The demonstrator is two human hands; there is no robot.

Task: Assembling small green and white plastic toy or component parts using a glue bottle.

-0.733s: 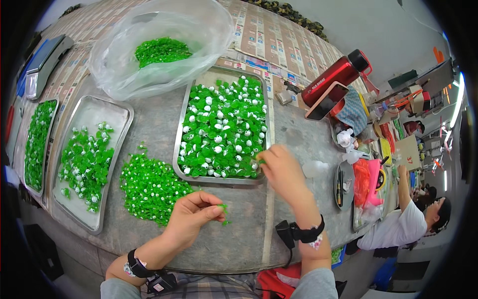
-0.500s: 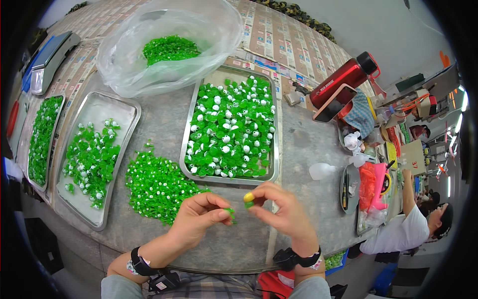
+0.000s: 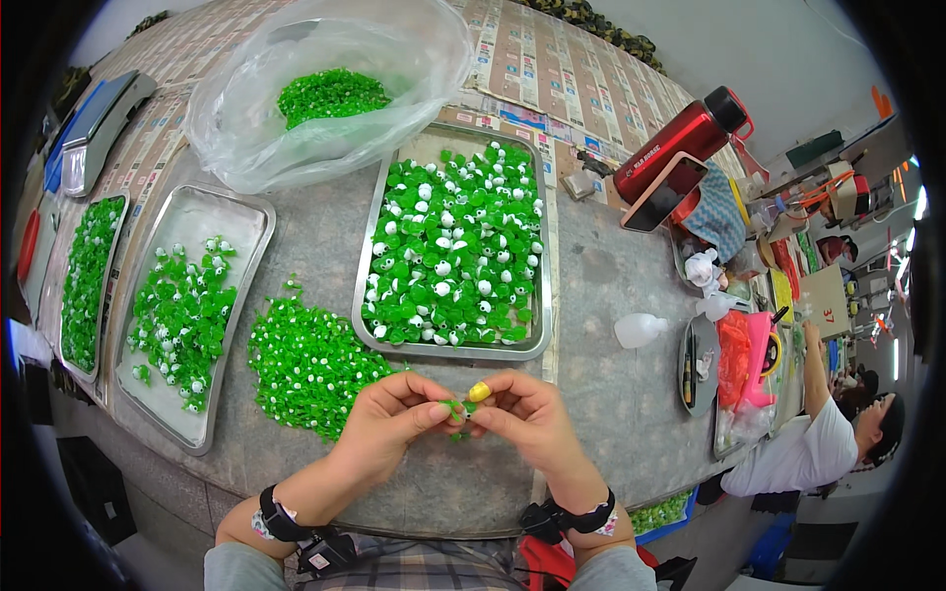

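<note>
Head view: lower centre of frame, left hand (image 3: pixel 384 419) and right hand (image 3: pixel 532 419) meet at fingertips, thumb and forefinger of each pinching small green pieces (image 3: pixel 455 410); joined or merely touching, cannot tell. Pinch presumably suits tiny size. Yellow fingertip cover (image 3: pixel 479 392) on right hand probably protects. Loose green pile (image 3: pixel 310 369), left of centre, and metal tray (image 3: pixel 448 349), centre, apparently placed for short reach.

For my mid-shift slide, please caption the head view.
Left hand and right hand pinch small green pieces close together before a rectangular silver metal tray of green-and-white parts.
</note>
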